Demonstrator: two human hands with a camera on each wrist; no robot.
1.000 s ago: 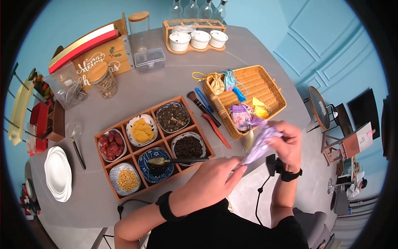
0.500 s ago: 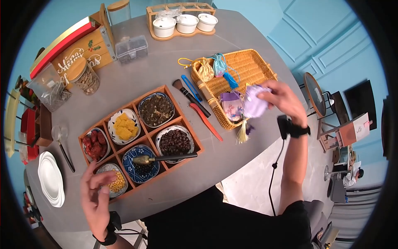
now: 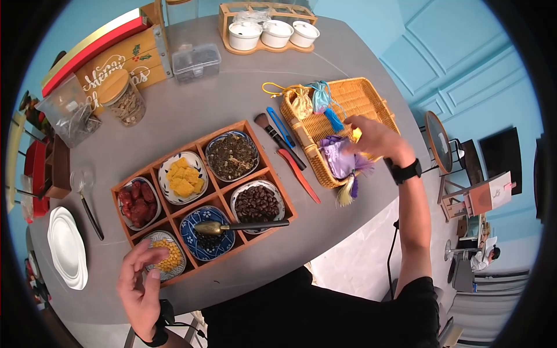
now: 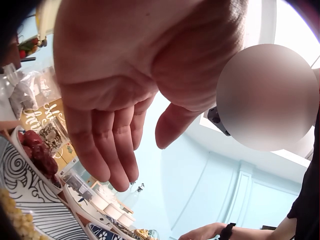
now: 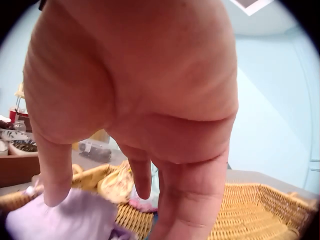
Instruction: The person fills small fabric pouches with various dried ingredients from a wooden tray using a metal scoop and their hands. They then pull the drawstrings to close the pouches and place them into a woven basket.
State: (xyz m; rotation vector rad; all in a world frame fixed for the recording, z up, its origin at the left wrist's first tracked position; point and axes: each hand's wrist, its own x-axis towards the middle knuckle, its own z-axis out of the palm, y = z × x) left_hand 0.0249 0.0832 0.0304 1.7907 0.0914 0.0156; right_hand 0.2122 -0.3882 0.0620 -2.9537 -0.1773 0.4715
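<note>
My right hand [image 3: 378,141] hovers over the wicker basket [image 3: 355,93], fingers spread loosely with nothing gripped. Below its fingertips lies a light purple satin pouch [image 3: 338,162] at the basket's near end, overlapping another pouch; in the right wrist view the thumb overlaps the purple pouch [image 5: 65,217]. Pale tassels [image 3: 346,191] hang over the basket's near rim. A gold pouch [image 3: 302,103] and a light blue pouch [image 3: 320,97] sit at the far end, with a blue tassel [image 3: 333,120]. My left hand [image 3: 138,284], loosely bent and holding nothing, is beside the bowl of yellow kernels [image 3: 169,259].
A wooden compartment box [image 3: 204,269] holds several bowls of dried ingredients; a scoop [image 3: 243,226] lies across it. A brush [image 3: 272,129], a blue cutter [image 3: 281,124] and red-handled tweezers [image 3: 299,177] lie by the basket. White dishes [image 3: 67,249] stand at left.
Both hands held the purple pouch at first. My left hand let go and moved left to the kernel bowl; my right hand carried the pouch to the basket and released it there.
</note>
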